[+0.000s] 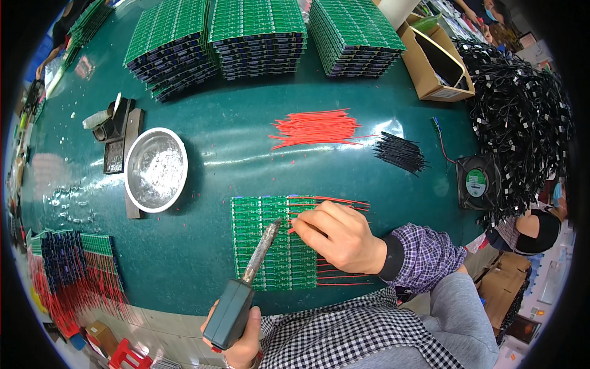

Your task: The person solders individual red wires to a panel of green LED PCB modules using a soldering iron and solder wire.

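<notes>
A green circuit board panel (273,243) lies flat on the dark green worktop (203,258), near its front edge, with thin red wires (341,202) fanning off its right side. The right hand (338,237) rests on the panel, fingers pinched together on one red wire near the board's upper middle. The left hand (239,344) is wrapped around the dark handle of a soldering iron (252,280), whose tip slants up to meet that wire just left of the right fingers.

The wire looks light, limp and easily bent, so it is best held close to its bare end; the panel seems thin, stiff and fragile at its joints.

Behind lie loose red wires (316,128) and black wires (399,152), a steel bowl (155,170) to the left, and stacked boards (258,37) at the back.
</notes>
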`<state>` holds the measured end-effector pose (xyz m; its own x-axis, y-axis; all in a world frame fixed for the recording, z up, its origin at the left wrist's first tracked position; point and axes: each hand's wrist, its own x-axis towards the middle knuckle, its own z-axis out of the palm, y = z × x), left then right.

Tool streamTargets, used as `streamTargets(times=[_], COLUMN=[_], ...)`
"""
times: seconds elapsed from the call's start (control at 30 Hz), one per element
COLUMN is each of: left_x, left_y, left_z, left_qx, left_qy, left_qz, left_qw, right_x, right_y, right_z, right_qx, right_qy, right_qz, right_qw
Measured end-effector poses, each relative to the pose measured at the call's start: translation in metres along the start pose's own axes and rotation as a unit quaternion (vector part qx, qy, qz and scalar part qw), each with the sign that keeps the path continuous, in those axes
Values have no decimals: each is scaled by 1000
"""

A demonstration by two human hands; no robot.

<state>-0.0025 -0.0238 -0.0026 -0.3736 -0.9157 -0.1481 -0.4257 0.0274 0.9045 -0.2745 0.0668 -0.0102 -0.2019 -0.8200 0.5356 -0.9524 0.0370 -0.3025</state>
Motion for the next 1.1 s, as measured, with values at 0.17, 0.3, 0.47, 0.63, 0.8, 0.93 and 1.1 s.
streamTargets(times=[0.17,0.3,0.47,0.63,0.8,0.93,1.1], left_x=[1,5,4,-3,-4,-4,-3], left_y=[5,16,17,1,4,9,7], left_z=[2,3,6,1,-3,0,-2], left_qx=[2,18,25,-2,-40,-29,-26], left_qy=[-10,-30,-23,9,4,14,3], left_qz=[-14,4,9,-6,-39,-40,-6], left_qw=[1000,999,999,1000,998,999,1000], right_x=[1,0,0,1,0,0,0], right_y=[0,-1,-2,-2,-1,-2,-4], right_z=[0,1,1,0,1,1,0], right_qx=[-8,-8,-17,-22,-23,-26,-19], right_qy=[-5,-5,-2,-5,-1,2,7], right_qz=[-4,-2,-1,-2,-4,-1,-2], right_qw=[1000,1000,1000,1000,1000,1000,1000])
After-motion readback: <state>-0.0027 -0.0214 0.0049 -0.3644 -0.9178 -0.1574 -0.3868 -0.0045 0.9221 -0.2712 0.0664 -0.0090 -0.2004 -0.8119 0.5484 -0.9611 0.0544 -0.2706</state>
